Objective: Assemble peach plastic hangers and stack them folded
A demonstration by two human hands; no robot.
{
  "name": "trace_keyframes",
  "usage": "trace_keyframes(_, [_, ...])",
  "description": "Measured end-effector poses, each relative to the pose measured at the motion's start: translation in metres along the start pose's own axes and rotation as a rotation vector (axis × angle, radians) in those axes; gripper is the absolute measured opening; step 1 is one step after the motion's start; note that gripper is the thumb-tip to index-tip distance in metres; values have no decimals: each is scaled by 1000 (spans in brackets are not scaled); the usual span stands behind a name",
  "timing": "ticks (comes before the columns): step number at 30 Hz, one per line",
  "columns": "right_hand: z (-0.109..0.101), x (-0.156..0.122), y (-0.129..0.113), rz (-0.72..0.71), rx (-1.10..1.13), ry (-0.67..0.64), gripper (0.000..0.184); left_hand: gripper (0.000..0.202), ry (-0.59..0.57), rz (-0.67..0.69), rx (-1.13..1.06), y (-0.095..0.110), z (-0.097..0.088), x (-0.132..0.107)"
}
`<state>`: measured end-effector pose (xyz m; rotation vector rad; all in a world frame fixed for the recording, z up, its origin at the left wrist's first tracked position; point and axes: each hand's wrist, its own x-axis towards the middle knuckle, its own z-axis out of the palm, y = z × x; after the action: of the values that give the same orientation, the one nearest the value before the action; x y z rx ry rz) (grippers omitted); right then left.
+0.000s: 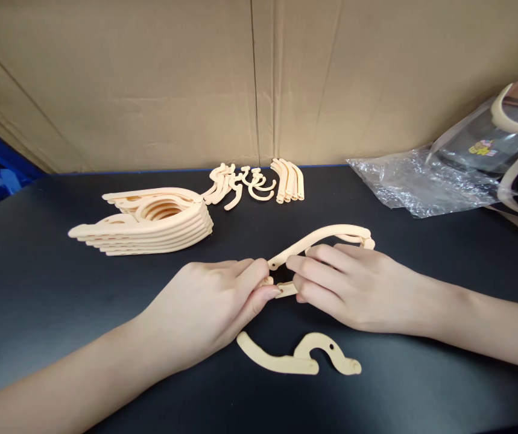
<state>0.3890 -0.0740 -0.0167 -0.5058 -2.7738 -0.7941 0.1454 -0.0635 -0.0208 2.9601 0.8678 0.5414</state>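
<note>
My left hand (213,307) and my right hand (349,283) meet at the middle of a black table (37,283). Both pinch the near end of a cream plastic hanger arm (326,233) that curves away to the right over my right hand. A small cream piece shows between my fingertips where the two hands touch. Another cream hanger piece (299,357), wavy with a small hole, lies flat just in front of my hands, touched by neither.
A stack of cream hanger parts (150,220) sits back left. Small cream hooks (245,182) and a bundle of curved bars (289,179) lie by the cardboard wall (259,78). Clear plastic bags (426,181) holding more items fill the right.
</note>
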Motion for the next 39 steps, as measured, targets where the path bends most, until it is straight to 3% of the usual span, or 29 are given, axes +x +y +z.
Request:
trace_keyframes(8, [2, -1, 1, 39, 118, 62, 8, 26, -8, 1, 3, -1, -1, 0])
trace_keyframes(16, [6, 3, 5, 182, 283, 107, 24, 27, 14, 15, -5, 1, -1, 1])
trace_keyframes(24, [9, 2, 6, 157, 300, 133, 20, 26, -5, 16, -55, 0, -2, 1])
trace_keyframes(30, [11, -1, 8, 214, 511, 92, 21, 16, -10, 36, -95, 7, -4, 0])
trace_keyframes(39, [9, 0, 10, 200, 495, 135, 22, 20, 37, 16, 12, 7, 0, 1])
